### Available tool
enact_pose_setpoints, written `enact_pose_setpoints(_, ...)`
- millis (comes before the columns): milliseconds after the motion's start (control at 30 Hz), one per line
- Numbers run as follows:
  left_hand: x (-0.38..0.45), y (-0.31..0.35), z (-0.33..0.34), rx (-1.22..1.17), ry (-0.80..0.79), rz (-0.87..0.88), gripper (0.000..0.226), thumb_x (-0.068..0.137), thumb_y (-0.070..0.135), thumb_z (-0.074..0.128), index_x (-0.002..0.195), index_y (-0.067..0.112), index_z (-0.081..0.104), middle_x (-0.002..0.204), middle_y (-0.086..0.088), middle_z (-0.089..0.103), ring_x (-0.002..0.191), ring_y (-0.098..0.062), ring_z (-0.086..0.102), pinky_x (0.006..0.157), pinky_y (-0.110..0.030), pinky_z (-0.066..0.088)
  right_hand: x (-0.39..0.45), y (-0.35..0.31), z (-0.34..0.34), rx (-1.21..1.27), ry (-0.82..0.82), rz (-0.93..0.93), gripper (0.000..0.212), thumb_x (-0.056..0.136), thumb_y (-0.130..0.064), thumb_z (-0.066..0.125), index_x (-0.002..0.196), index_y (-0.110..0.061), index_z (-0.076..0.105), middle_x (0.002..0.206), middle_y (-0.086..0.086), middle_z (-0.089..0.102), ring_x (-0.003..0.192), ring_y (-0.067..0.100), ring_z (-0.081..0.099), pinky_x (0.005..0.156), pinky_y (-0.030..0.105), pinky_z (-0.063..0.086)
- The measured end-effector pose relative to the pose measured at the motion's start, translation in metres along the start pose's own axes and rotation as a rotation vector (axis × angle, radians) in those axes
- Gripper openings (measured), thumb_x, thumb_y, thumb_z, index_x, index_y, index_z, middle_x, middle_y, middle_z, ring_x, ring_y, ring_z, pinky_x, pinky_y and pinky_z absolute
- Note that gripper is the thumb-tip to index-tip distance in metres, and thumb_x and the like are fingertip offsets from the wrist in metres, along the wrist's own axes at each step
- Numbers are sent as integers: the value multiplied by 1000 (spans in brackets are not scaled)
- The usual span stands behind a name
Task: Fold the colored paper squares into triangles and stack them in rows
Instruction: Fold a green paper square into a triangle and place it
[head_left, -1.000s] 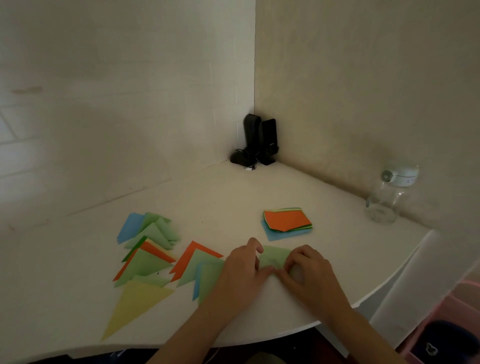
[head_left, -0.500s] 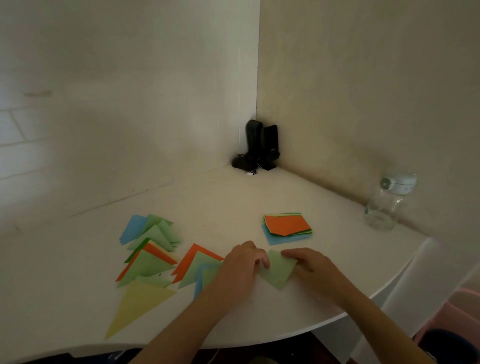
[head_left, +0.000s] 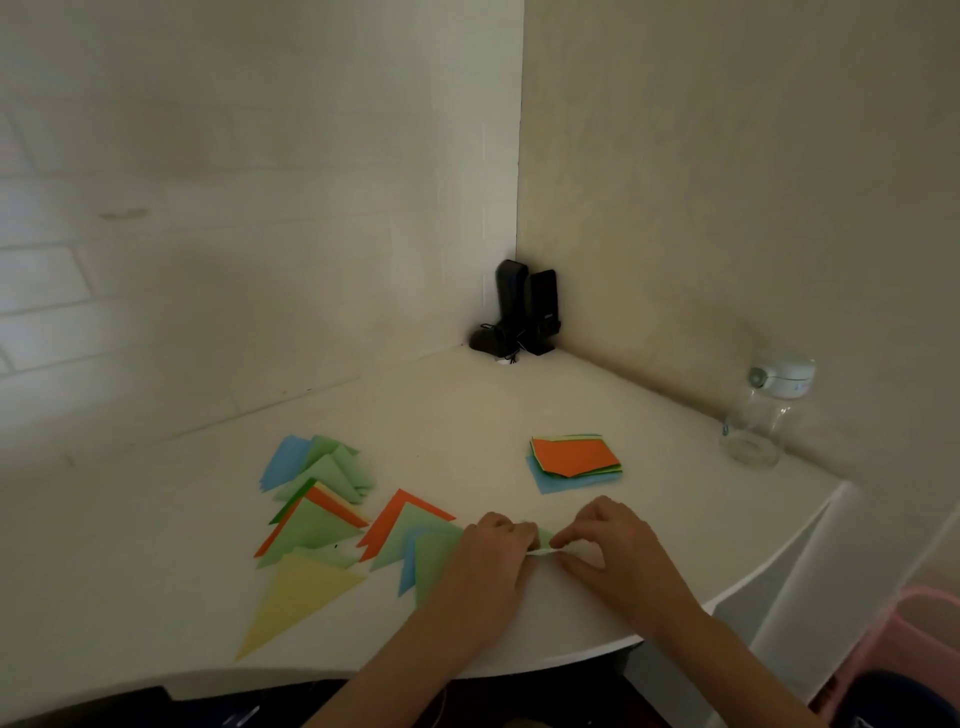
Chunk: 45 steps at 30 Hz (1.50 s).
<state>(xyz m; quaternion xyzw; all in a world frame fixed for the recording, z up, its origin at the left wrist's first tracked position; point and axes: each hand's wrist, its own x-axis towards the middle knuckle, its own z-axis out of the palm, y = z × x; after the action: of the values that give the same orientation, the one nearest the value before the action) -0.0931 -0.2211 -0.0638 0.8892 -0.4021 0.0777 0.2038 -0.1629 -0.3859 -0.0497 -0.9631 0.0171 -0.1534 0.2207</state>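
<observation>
The person's left hand (head_left: 496, 545) and right hand (head_left: 605, 540) meet near the front edge of the white desk (head_left: 467, 415), each pinching a pale green paper (head_left: 545, 538) between them. Only a sliver of that sheet shows between the fingers, so how far the fold has gone cannot be told; both grips are closed on it, probably to line up the corners before pressing the crease.

To the left, finished triangles (head_left: 317, 519) lie overlapping in rows, points toward the person, with a single yellow triangle (head_left: 296, 597) nearest the desk edge and another overlapped group (head_left: 415, 540) touching the left wrist. This keeps done pieces beside the working spot, so the next one can likely be slid straight on.

The stack of unfolded squares (head_left: 574, 460), orange on top, sits just beyond the hands within easy reach. A clear bottle (head_left: 758, 415) and black speakers (head_left: 524, 312) stand well apart against the walls.
</observation>
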Motion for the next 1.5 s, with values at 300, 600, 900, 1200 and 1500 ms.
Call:
enact_pose_setpoints(300, 1, -12, 0, -32, 160, -138, 28, 86, 38, 57, 70, 15, 58, 81, 1, 61, 78, -11, 35, 68, -24, 26, 2, 8, 9, -4, 4, 128, 18, 82, -45, 61, 85, -30, 72, 85, -18, 50, 86, 8, 52, 81, 34, 45)
enact_pose_setpoints(600, 3, -10, -1, -53, 222, -233, 24, 82, 40, 62, 79, 19, 52, 81, 4, 53, 80, -14, 40, 71, -28, 36, 14, 1, 19, -18, 7, 166, 31, 77, -57, 60, 61, -35, 45, 82, -15, 48, 81, 7, 48, 78, 29, 42)
enact_pose_setpoints(900, 6, -20, -3, -322, 214, -269, 26, 71, 25, 77, 77, 23, 52, 73, 13, 55, 71, -4, 48, 61, -12, 35, 18, 6, 23, 96, 25, 247, 33, 63, -62, 68, 68, -35, 49, 78, -15, 55, 78, 2, 51, 76, 30, 43)
enact_pose_setpoints(1200, 0, -34, -11, -441, 194, -201, 21, 70, 2, 71, 71, 22, 64, 67, 14, 61, 65, -2, 56, 59, -7, 39, 22, 11, 7, 273, -62, 261, 18, 70, -23, 78, 79, -22, 64, 74, -14, 58, 67, -6, 51, 65, 3, 37)
enact_pose_setpoints(1500, 10, -6, -15, 44, 46, -174, 30, 90, 42, 52, 109, 18, 51, 104, 1, 55, 95, -16, 49, 80, -27, 39, 14, 6, 12, 228, -36, 249, 12, 74, -29, 73, 77, -31, 62, 83, -12, 59, 78, 0, 52, 75, 15, 42)
